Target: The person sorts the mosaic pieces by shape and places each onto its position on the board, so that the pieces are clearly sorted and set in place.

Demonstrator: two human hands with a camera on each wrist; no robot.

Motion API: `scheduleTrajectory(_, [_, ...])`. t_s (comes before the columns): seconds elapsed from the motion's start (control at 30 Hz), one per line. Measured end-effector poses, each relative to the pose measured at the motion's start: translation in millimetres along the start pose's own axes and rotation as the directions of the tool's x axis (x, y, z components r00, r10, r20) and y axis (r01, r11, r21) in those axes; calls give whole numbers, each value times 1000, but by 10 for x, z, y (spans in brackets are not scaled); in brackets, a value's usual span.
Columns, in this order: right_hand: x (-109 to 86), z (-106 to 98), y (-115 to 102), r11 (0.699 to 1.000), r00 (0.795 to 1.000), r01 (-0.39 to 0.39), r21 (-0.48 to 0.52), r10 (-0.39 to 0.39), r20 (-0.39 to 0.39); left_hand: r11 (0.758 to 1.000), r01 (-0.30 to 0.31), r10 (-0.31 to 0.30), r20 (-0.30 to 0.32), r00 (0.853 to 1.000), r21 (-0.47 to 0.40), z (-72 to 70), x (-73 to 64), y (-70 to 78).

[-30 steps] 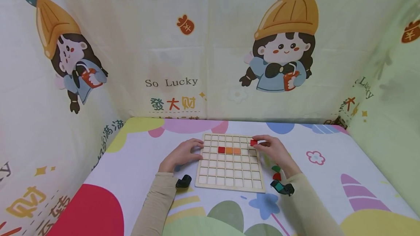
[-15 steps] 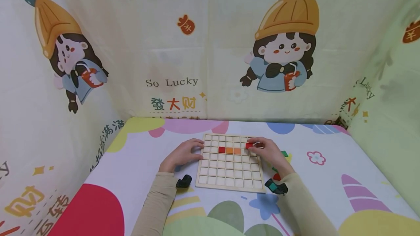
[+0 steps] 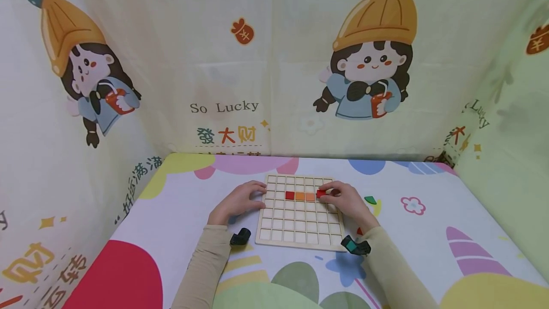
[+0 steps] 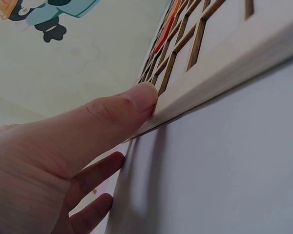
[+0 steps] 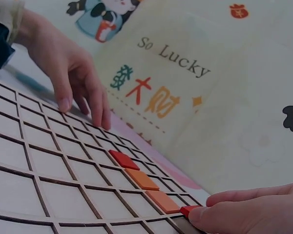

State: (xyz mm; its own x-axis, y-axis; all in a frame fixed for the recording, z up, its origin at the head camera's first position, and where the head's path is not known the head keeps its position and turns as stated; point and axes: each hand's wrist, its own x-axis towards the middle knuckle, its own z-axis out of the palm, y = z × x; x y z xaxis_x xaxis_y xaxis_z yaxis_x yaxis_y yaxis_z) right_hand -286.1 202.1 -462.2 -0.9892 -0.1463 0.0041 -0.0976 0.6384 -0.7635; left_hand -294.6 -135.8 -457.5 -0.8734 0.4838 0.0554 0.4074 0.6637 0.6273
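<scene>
A wooden grid board (image 3: pixel 283 245) lies on the table. A red square tile (image 3: pixel 289 195) and two orange tiles (image 3: pixel 299 196) fill neighbouring cells in one row. My right hand (image 3: pixel 348 201) pinches another red tile (image 5: pixel 186 210) between thumb and fingertips, just right of the orange tiles. In the right wrist view this tile is low over the cell beside them; whether it touches the board I cannot tell. At the board's left edge, my left hand (image 3: pixel 241 200) rests its thumb (image 4: pixel 144 96) and fingertips against the wood, fingers loosely extended.
On the table right of the board lie a green piece (image 3: pixel 370 200) and a red piece (image 3: pixel 360 231), the red one partly hidden by the right wrist. A patterned cloth (image 3: pixel 296 132) hangs behind the table and along both sides.
My right hand has carried the red tile left and slightly toward me, from the board's upper right corner to beside the orange tiles. The left hand stays put. The green piece has come into view.
</scene>
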Motion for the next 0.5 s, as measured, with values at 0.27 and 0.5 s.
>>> scheduleTrajectory(0.27, [0, 2, -15, 998, 999, 50, -34, -50, -11, 1000, -7, 7, -5, 1000, 6, 9, 12, -19])
scheduleTrajectory(0.5, [13, 10, -10, 993, 996, 94, -75, -94, 4, 1000, -14, 14, -2, 1000, 8, 8, 8, -20])
